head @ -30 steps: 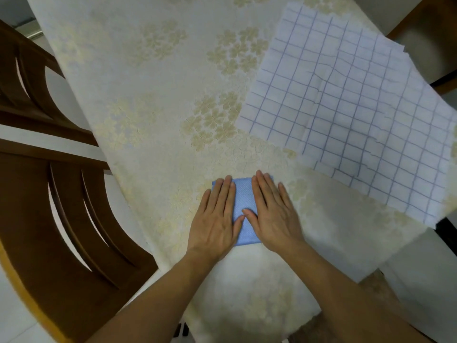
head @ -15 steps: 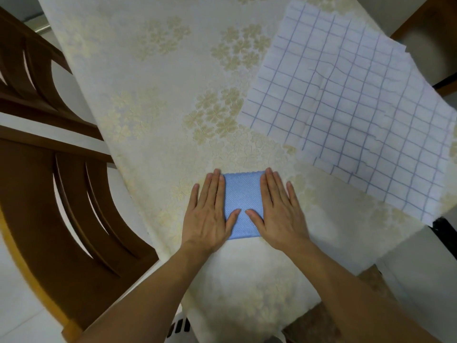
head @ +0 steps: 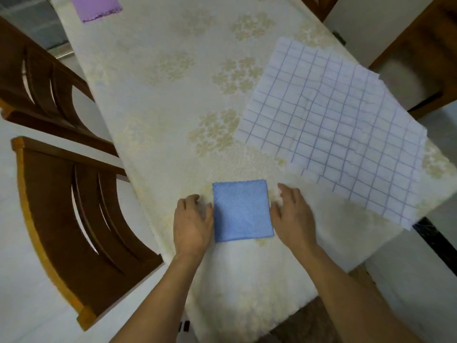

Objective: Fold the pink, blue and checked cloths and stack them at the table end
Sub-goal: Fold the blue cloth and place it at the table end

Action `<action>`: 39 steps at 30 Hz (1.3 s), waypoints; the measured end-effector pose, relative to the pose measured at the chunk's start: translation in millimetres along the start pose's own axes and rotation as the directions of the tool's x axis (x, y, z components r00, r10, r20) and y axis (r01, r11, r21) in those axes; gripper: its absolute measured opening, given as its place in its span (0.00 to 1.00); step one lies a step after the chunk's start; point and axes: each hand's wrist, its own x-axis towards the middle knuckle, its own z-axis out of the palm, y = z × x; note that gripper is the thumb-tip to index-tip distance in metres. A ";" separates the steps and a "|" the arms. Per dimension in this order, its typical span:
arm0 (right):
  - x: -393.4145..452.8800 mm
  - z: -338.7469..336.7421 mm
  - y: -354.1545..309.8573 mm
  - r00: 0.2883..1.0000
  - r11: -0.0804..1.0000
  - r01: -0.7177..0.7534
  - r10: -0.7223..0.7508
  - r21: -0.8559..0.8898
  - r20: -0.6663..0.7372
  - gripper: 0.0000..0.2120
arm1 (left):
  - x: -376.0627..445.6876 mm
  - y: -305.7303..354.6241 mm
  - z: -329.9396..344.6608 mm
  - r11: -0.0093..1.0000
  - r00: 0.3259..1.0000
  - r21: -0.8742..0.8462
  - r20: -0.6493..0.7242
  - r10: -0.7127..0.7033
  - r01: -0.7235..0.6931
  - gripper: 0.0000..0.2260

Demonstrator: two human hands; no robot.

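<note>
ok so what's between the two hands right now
In the head view the folded blue cloth lies flat on the table, between the left hand and right hand.

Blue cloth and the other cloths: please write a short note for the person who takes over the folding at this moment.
Left hand: beside the blue cloth's left edge, fingers loosely curled, holding nothing.
Right hand: beside its right edge, relaxed, holding nothing.
Blue cloth: folded into a small square, flat near the table's near end.
Checked cloth: spread open at the right, not folded.
Pink cloth: at the far end, partly out of view; it looks folded.
Left to do: carry the blue cloth to the stack, then fold and stack the checked cloth.
</note>
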 end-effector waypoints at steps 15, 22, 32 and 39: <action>9.3 8.8 -42.0 0.871 0.885 -0.461 0.438 0.060 0.223 0.16 | -0.4 22.0 29.5 0.961 0.969 -0.124 0.049 -0.242 0.247 0.10; 16.0 12.5 -45.8 0.812 0.779 -0.570 0.484 0.261 0.325 0.12 | 4.2 30.0 29.0 0.939 0.950 -0.164 0.134 -0.281 0.301 0.10; 10.2 -2.4 -51.3 0.877 0.779 -0.472 0.367 0.412 0.310 0.14 | 1.0 36.0 9.9 0.944 0.971 -0.295 0.223 -0.084 0.149 0.09; 0.9 -32.8 -72.8 0.930 0.769 -0.354 0.350 0.533 0.113 0.17 | -1.9 48.7 -19.9 0.916 0.983 -0.401 0.163 0.084 -0.012 0.09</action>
